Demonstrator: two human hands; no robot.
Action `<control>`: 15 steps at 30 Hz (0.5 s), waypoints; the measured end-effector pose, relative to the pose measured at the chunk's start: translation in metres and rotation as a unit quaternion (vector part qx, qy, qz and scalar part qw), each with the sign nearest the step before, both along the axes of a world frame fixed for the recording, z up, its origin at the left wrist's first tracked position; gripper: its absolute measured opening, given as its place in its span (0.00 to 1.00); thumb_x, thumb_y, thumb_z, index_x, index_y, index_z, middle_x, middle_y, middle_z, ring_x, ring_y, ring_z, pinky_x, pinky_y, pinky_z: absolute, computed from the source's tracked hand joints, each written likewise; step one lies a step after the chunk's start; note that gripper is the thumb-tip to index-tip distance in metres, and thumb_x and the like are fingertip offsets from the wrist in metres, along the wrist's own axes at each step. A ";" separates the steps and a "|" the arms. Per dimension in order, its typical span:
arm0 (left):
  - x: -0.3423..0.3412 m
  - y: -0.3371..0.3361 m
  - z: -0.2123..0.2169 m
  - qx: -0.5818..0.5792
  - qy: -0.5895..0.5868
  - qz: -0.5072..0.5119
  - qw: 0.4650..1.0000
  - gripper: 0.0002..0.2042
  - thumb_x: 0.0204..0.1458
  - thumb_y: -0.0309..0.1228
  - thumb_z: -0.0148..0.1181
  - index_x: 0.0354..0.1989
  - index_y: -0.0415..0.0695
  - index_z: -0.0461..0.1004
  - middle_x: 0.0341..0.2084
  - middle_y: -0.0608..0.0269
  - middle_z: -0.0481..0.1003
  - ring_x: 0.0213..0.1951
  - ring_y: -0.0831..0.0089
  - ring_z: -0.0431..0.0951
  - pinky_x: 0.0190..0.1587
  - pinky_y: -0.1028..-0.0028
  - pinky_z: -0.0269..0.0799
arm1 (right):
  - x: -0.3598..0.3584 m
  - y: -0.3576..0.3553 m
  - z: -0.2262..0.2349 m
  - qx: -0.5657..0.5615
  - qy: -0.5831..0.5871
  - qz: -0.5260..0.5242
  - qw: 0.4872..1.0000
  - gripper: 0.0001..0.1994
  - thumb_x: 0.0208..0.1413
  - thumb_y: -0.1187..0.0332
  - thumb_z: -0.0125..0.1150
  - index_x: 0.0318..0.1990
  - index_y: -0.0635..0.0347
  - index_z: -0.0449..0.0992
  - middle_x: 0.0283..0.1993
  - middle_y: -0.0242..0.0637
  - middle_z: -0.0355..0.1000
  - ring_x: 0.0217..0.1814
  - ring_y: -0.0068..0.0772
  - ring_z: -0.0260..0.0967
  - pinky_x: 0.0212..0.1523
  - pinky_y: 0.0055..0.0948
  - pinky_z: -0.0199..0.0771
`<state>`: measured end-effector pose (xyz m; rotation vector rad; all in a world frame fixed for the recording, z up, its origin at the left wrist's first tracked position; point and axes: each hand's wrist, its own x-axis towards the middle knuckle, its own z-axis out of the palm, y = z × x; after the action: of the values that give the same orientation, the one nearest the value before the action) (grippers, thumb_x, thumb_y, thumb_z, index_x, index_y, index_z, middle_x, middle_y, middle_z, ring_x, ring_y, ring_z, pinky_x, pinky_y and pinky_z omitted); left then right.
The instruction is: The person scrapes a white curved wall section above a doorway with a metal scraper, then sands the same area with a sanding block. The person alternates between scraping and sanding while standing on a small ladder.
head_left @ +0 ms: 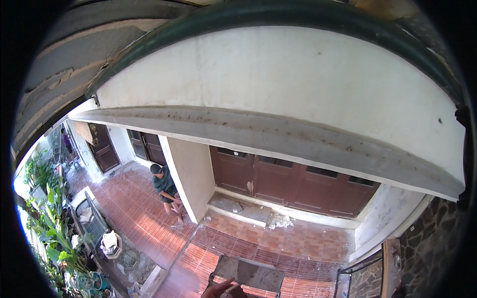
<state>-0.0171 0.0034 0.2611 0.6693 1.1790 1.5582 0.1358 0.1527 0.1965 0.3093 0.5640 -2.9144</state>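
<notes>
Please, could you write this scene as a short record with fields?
Floor: red tiles
Hand: left hand, cut off by the lower edge; its grip is unclear
Nearest thing: grey, dark-edged board
Other person: person in dark green top, low beside a pale wall
Behind: brown doors; pale rubble
Far left: green plants

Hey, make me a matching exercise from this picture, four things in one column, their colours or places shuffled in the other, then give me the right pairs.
Things
1. Hand
2. Flat board
3. Long pipe
4. Panelled doors

Colours and places
A. Brown, to the right of the seated person
B. Dark green, across the top of the picture
C. Bare, at the lower edge of the picture
D. Grey, low in the picture near the middle

Pairs: 1-C, 2-D, 3-B, 4-A
</notes>
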 end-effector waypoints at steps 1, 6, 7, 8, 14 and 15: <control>0.000 0.000 -0.003 0.006 -0.002 -0.001 1.000 0.41 0.54 0.39 0.70 0.74 0.40 0.55 0.62 0.57 0.70 0.60 0.69 0.71 0.55 0.69 0.73 | -0.001 -0.001 -0.004 -0.003 -0.025 -0.010 1.000 0.26 0.69 0.49 0.46 0.62 0.62 0.69 0.46 0.41 0.78 0.39 0.32 0.78 0.33 0.32 0.81; -0.002 0.002 -0.024 0.063 -0.051 -0.025 0.996 0.44 0.53 0.41 0.70 0.75 0.40 0.52 0.63 0.53 0.69 0.61 0.64 0.72 0.58 0.67 0.71 | -0.006 -0.005 -0.007 -0.008 -0.060 -0.018 0.998 0.26 0.69 0.49 0.46 0.61 0.62 0.70 0.46 0.40 0.78 0.40 0.33 0.78 0.35 0.33 0.81; -0.003 0.002 -0.029 0.073 -0.063 -0.033 0.995 0.44 0.53 0.40 0.70 0.74 0.40 0.52 0.63 0.53 0.69 0.61 0.64 0.72 0.58 0.67 0.70 | -0.007 -0.006 -0.005 -0.007 -0.061 -0.017 0.998 0.26 0.69 0.48 0.46 0.61 0.62 0.70 0.46 0.40 0.78 0.40 0.33 0.78 0.35 0.33 0.81; -0.004 0.001 -0.034 0.082 -0.067 -0.025 0.994 0.44 0.53 0.39 0.70 0.74 0.40 0.52 0.63 0.53 0.69 0.61 0.64 0.72 0.58 0.67 0.71 | -0.008 -0.008 -0.003 -0.008 -0.062 -0.015 0.998 0.27 0.69 0.48 0.47 0.61 0.62 0.70 0.46 0.40 0.78 0.40 0.33 0.78 0.36 0.33 0.81; 0.004 0.001 -0.061 0.087 -0.135 0.039 0.986 0.42 0.52 0.35 0.69 0.73 0.38 0.53 0.61 0.52 0.71 0.59 0.62 0.72 0.56 0.68 0.71 | -0.017 -0.016 0.010 -0.016 -0.059 -0.008 0.998 0.27 0.68 0.47 0.47 0.60 0.62 0.71 0.47 0.40 0.78 0.41 0.34 0.78 0.37 0.35 0.81; 0.006 0.000 -0.063 0.099 -0.153 0.075 0.980 0.41 0.53 0.36 0.68 0.73 0.38 0.54 0.60 0.53 0.71 0.59 0.62 0.73 0.55 0.68 0.72 | -0.019 -0.017 0.011 -0.015 -0.060 -0.009 0.998 0.27 0.68 0.47 0.47 0.60 0.62 0.71 0.47 0.40 0.78 0.41 0.34 0.78 0.38 0.35 0.81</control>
<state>-0.0108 0.0039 0.1982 0.4541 0.8674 1.8481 0.1173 0.1361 0.2074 0.4848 0.4999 -2.8939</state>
